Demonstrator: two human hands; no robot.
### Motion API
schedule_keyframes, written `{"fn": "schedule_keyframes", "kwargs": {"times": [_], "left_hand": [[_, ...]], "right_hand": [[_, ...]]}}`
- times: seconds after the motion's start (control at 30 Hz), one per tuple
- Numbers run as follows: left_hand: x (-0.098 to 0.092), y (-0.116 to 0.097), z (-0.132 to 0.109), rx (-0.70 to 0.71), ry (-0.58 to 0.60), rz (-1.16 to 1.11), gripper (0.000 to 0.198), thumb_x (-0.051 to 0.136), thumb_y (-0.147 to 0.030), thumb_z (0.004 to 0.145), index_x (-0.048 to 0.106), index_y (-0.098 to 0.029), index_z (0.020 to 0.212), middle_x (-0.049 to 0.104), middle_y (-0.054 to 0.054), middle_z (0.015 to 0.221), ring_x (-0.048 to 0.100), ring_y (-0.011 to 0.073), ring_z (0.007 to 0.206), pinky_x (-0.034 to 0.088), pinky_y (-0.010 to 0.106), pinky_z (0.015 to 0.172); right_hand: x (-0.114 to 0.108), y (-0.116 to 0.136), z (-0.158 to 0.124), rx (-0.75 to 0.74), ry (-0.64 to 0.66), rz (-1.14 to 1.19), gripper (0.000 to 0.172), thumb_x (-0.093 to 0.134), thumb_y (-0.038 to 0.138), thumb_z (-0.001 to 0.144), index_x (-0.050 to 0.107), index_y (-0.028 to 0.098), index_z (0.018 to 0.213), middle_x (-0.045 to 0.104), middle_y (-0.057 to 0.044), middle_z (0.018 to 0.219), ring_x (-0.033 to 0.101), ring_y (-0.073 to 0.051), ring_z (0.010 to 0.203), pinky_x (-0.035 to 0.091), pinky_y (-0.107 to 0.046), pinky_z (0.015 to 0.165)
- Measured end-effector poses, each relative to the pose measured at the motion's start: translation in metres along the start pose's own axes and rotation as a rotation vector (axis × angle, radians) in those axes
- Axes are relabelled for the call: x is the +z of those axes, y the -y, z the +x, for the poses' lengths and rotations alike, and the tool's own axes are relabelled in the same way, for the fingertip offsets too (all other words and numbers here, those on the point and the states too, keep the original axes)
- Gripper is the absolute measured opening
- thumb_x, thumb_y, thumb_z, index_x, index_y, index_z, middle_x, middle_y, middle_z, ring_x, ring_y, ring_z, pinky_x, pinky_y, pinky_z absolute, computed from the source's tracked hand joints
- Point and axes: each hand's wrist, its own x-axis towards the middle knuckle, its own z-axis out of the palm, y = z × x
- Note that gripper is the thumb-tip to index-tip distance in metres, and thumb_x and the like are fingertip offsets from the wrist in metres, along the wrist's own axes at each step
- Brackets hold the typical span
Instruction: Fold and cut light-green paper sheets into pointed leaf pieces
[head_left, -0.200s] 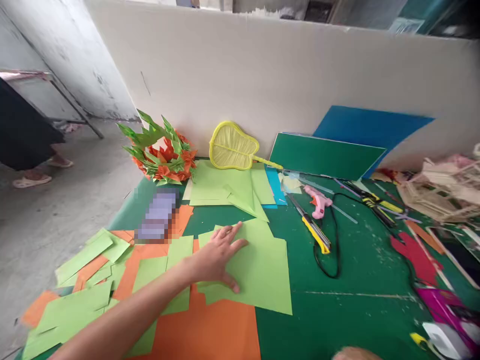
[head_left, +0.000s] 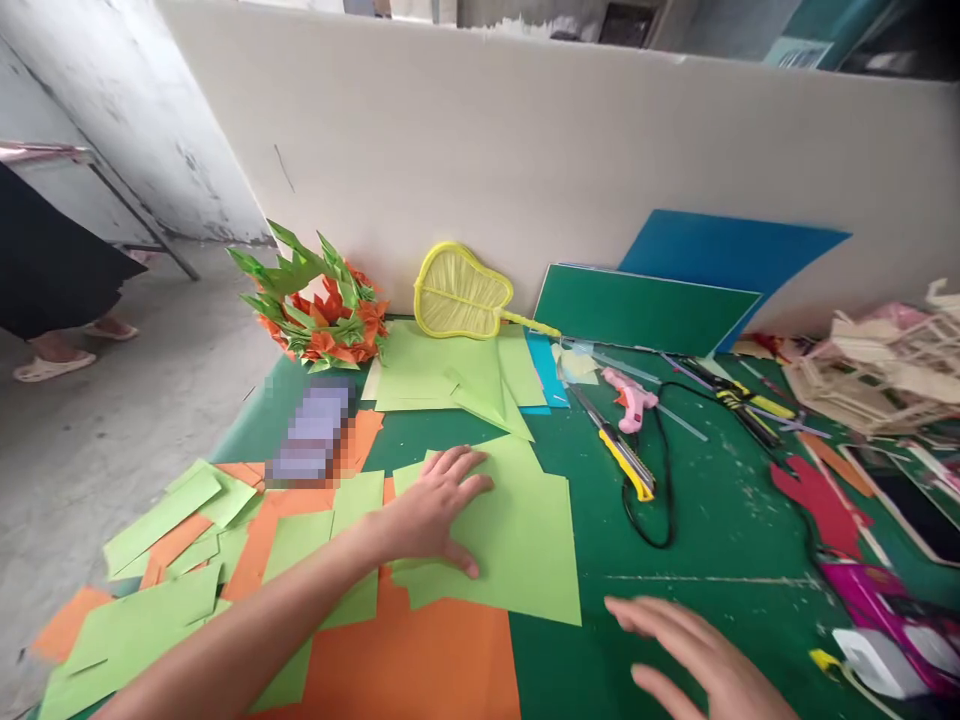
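My left hand (head_left: 439, 510) rests with fingers spread on light green paper sheets (head_left: 525, 540), which lie partly over a large orange sheet (head_left: 412, 660). At the lower right, my right hand (head_left: 690, 655) is over the green tabletop, its fingers apart and nothing in them. The green sheets are a short way to its left. Loose green and orange paper pieces (head_left: 161, 620) spread out to the left under my forearm. Farther back, a folded green sheet (head_left: 491, 395) sits on more green paper.
A yellow box cutter (head_left: 626, 460) and a pink glue gun (head_left: 632, 400) with a black cord lie right of the sheets. Behind stand a folded-paper wreath (head_left: 322, 310) and a yellow fan (head_left: 461, 290). A magenta tool (head_left: 874, 610) lies at right. A person (head_left: 60, 270) stands far left.
My right hand has come up into view from the bottom edge, fingers extended. The left hand stays on the green sheets, its fingers slightly shifted. The view has turned a little to the right.
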Motion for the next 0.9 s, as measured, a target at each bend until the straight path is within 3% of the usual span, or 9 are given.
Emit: {"fn": "schedule_keyframes", "kwargs": {"times": [0.07, 0.13, 0.27, 0.37, 0.53, 0.63, 0.77, 0.9], "left_hand": [[0.000, -0.001, -0.001, 0.022, -0.002, -0.023, 0.102, 0.072, -0.078, 0.054, 0.047, -0.020, 0.135, 0.031, 0.019, 0.151, 0.012, 0.0479, 0.142, 0.013, 0.065, 0.112], [0.001, -0.002, -0.003, 0.033, -0.001, -0.049, 0.107, 0.072, -0.078, 0.052, 0.044, -0.019, 0.137, 0.030, 0.020, 0.152, 0.009, 0.0485, 0.143, 0.010, 0.065, 0.113], [0.004, -0.004, -0.009, 0.052, 0.007, -0.083, 0.112, 0.072, -0.078, 0.052, 0.039, -0.022, 0.142, 0.026, 0.020, 0.154, 0.010, 0.0489, 0.143, 0.007, 0.067, 0.112], [0.004, -0.005, -0.013, 0.084, -0.007, -0.114, 0.113, 0.074, -0.078, 0.049, 0.039, -0.024, 0.143, 0.027, 0.019, 0.154, 0.010, 0.0493, 0.143, 0.006, 0.067, 0.112], [0.004, -0.005, -0.014, 0.142, -0.019, -0.122, 0.115, 0.077, -0.076, 0.046, 0.040, -0.026, 0.142, 0.034, 0.017, 0.150, 0.012, 0.0509, 0.141, 0.006, 0.069, 0.111], [0.007, -0.003, -0.013, 0.133, -0.073, -0.098, 0.109, 0.079, -0.071, 0.050, 0.040, -0.026, 0.141, 0.038, 0.018, 0.146, 0.020, 0.0488, 0.139, 0.014, 0.068, 0.110], [0.012, -0.001, -0.012, 0.038, -0.197, -0.080, 0.103, 0.084, -0.059, 0.057, 0.037, -0.023, 0.142, 0.040, 0.019, 0.141, 0.036, 0.0419, 0.132, 0.029, 0.060, 0.108], [0.014, -0.002, -0.010, -0.071, -0.275, -0.096, 0.089, 0.084, -0.040, 0.066, 0.038, -0.026, 0.140, 0.045, 0.014, 0.135, 0.045, 0.0346, 0.123, 0.039, 0.052, 0.103]], "right_hand": [[0.010, 0.006, 0.026, 0.030, -0.162, -0.110, 0.045, 0.046, 0.039, 0.096, 0.048, 0.032, 0.140, 0.057, -0.005, 0.138, 0.056, -0.025, 0.124, 0.054, -0.035, 0.093], [0.024, 0.014, 0.052, -0.028, -0.246, -0.198, 0.053, 0.044, 0.043, 0.097, 0.038, 0.028, 0.147, 0.048, -0.005, 0.146, 0.047, -0.029, 0.132, 0.048, -0.045, 0.101], [0.051, 0.030, 0.084, -0.119, -0.295, -0.300, 0.067, 0.041, 0.044, 0.098, 0.010, 0.026, 0.155, 0.034, -0.006, 0.154, 0.035, -0.031, 0.140, 0.038, -0.056, 0.107], [0.058, 0.036, 0.090, -0.147, -0.301, -0.293, 0.067, 0.038, 0.039, 0.100, 0.001, 0.027, 0.155, 0.031, -0.006, 0.155, 0.033, -0.030, 0.141, 0.036, -0.057, 0.108], [0.051, 0.038, 0.097, -0.198, -0.197, -0.189, 0.059, 0.037, 0.032, 0.101, 0.011, 0.032, 0.154, 0.033, -0.003, 0.154, 0.033, -0.027, 0.141, 0.034, -0.056, 0.110], [0.048, 0.039, 0.104, -0.229, -0.169, -0.099, 0.055, 0.038, 0.028, 0.101, 0.021, 0.032, 0.152, 0.039, -0.003, 0.152, 0.036, -0.025, 0.140, 0.034, -0.054, 0.112], [0.046, 0.041, 0.112, -0.289, -0.242, 0.007, 0.050, 0.041, 0.019, 0.099, 0.037, 0.032, 0.147, 0.055, -0.002, 0.140, 0.045, -0.024, 0.134, 0.038, -0.054, 0.110], [0.035, 0.042, 0.122, -0.338, -0.376, 0.088, 0.047, 0.038, 0.012, 0.097, 0.054, 0.034, 0.135, 0.067, -0.001, 0.124, 0.054, -0.024, 0.126, 0.048, -0.051, 0.102]]}}
